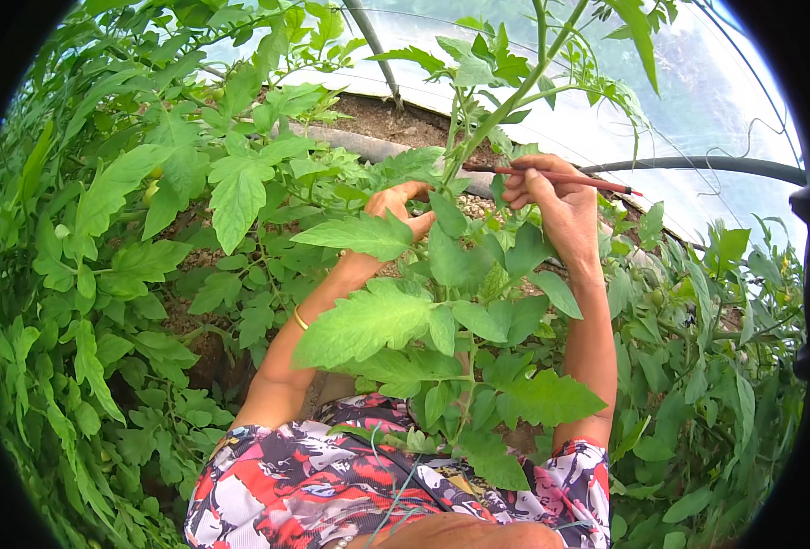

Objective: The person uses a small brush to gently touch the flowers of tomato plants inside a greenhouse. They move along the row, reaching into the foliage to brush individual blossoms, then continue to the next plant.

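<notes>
My right hand (557, 192) grips a thin red-handled paintbrush (576, 180), held almost level. Its dark tip points left, close to the thick green stem (490, 123) of a tomato plant. On the stem's other side is my left hand (392, 206), thumb and fingers parted, with nothing visible between them. A broad tomato leaf (360, 235) covers part of that hand, and the fingertips reach the foliage beside the stem. More leaves of this plant (370, 326) hang between my forearms, in front of my patterned shirt (295, 480).
Dense tomato plants (123, 274) crowd the left side, with more plants (693, 343) at right. A grey pipe (357, 142) lies on the soil (391, 122) behind. Clear plastic sheeting (706, 110) forms the far wall, with a dark curved tube (700, 162) before it.
</notes>
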The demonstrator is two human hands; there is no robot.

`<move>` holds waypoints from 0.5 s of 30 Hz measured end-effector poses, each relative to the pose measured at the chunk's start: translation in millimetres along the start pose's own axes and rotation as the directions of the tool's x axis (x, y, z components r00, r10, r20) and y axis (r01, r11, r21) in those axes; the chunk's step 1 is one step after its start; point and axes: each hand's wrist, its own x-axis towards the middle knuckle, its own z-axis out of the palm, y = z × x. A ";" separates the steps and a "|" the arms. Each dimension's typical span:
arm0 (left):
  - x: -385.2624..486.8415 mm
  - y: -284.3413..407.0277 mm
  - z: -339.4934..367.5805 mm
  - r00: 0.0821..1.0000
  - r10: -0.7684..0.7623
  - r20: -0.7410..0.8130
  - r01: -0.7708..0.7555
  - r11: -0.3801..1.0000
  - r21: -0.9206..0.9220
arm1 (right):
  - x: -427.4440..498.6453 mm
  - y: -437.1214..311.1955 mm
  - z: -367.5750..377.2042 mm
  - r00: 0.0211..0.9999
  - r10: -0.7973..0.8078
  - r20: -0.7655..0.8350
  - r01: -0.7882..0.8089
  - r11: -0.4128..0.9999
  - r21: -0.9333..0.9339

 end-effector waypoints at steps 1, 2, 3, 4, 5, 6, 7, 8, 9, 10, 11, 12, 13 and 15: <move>-1.1 -2.5 0.6 1.000 -0.009 0.002 0.009 0.999 -0.044 | -0.2 1.4 2.8 1.000 0.019 0.014 -0.019 1.000 -0.005; -1.6 -5.0 2.4 1.000 -0.015 -0.010 0.014 0.999 -0.033 | -0.8 1.5 4.8 0.999 0.053 0.013 -0.052 0.998 -0.018; -2.3 -8.1 3.7 0.999 -0.021 -0.025 0.021 1.000 -0.015 | -0.5 2.6 8.0 0.998 0.048 0.032 -0.047 0.998 -0.029; -2.4 -10.5 5.5 0.999 -0.008 -0.045 0.008 1.000 -0.017 | -0.1 2.6 10.0 0.998 0.057 0.039 -0.056 0.998 -0.042; -3.4 -14.0 5.9 0.999 -0.032 -0.032 0.029 0.996 -0.082 | -0.7 2.9 13.6 0.997 0.056 0.051 -0.053 0.997 -0.048; -3.6 -16.7 6.9 0.999 -0.037 -0.024 0.032 0.986 -0.163 | -0.7 3.0 15.1 0.997 0.057 0.053 -0.056 0.998 -0.022; -3.9 -19.0 7.3 0.999 -0.041 -0.018 0.035 0.969 -0.243 | -0.4 1.8 16.8 0.998 0.056 0.039 -0.056 0.998 -0.026; -3.9 -22.1 7.8 0.998 -0.061 -0.012 0.056 0.968 -0.243 | -0.1 2.6 17.6 0.998 0.045 0.033 -0.044 0.999 -0.023; -5.4 -23.5 8.0 0.997 -0.081 -0.003 0.077 0.964 -0.255 | -0.7 0.9 17.6 0.999 0.038 0.023 -0.037 0.999 -0.031; -5.8 -25.6 8.5 0.995 -0.101 0.004 0.098 0.961 -0.258 | -0.9 1.5 17.4 0.999 0.017 0.044 -0.013 0.996 -0.086; -5.5 -26.3 8.9 0.995 -0.100 0.001 0.097 0.958 -0.269 | -1.2 0.9 16.8 0.998 -0.002 0.062 0.010 0.990 -0.141; -5.5 -26.7 9.9 0.995 -0.098 -0.001 0.094 0.954 -0.284 | -1.9 1.2 15.8 0.996 -0.037 0.084 0.052 0.981 -0.189; -5.4 -26.6 10.6 0.995 -0.097 -0.004 0.091 0.950 -0.297 | -2.6 2.2 15.4 0.996 -0.023 0.083 0.040 0.976 -0.213; -6.7 -24.4 12.3 0.995 -0.095 -0.026 0.085 0.958 -0.275 | -4.9 4.6 15.1 0.995 -0.032 0.090 0.053 0.970 -0.237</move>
